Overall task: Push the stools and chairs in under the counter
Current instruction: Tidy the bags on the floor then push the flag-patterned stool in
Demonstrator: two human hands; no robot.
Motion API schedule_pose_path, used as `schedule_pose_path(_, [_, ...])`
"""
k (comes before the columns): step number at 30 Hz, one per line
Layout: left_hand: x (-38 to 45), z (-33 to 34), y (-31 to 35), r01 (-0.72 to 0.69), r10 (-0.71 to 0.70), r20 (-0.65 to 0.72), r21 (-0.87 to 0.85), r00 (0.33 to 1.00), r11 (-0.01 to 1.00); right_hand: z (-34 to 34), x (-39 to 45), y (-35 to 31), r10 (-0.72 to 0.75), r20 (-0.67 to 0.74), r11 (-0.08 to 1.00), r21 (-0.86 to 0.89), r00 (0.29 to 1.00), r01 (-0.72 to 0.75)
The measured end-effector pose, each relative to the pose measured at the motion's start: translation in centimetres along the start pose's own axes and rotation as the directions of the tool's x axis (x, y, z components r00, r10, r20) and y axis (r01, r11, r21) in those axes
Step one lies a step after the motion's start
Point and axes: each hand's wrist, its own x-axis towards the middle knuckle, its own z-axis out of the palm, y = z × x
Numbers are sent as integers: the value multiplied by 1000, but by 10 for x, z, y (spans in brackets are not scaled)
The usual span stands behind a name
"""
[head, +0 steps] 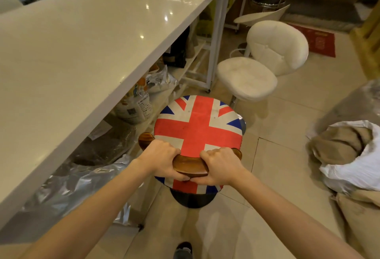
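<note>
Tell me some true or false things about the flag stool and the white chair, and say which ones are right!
1. Both hands grip the wooden backrest of the flag stool. True: the left hand and the right hand curl round it.
2. The white chair is tucked under the counter. False: it stands out on the floor.
3. Bags lie under the counter. True.
4. The flag stool lies tipped over. False: it stands upright.

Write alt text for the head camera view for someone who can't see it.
Both hands, left hand and right hand, grip the wooden backrest of a flag-patterned stool standing beside a long white counter. A white chair stands farther along, also not pushed under.
</note>
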Motion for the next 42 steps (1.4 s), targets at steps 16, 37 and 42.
schedule_pose_path(16, [-7, 14, -79, 119, -138, -178, -117, 974, 986, -3, 93, -7, -134, 17, 991, -19, 991, 134])
schedule_pose_path(37, [43, 14, 10, 403, -435, -308, -165, 846, 900, -3, 98, 102, -545, 40, 838, -16, 837, 546])
schedule_pose_path(42, [68, 11, 40, 545, -571, -285, -172, 770, 821, -10, 105, 137, -665, 71, 746, 9, 743, 666])
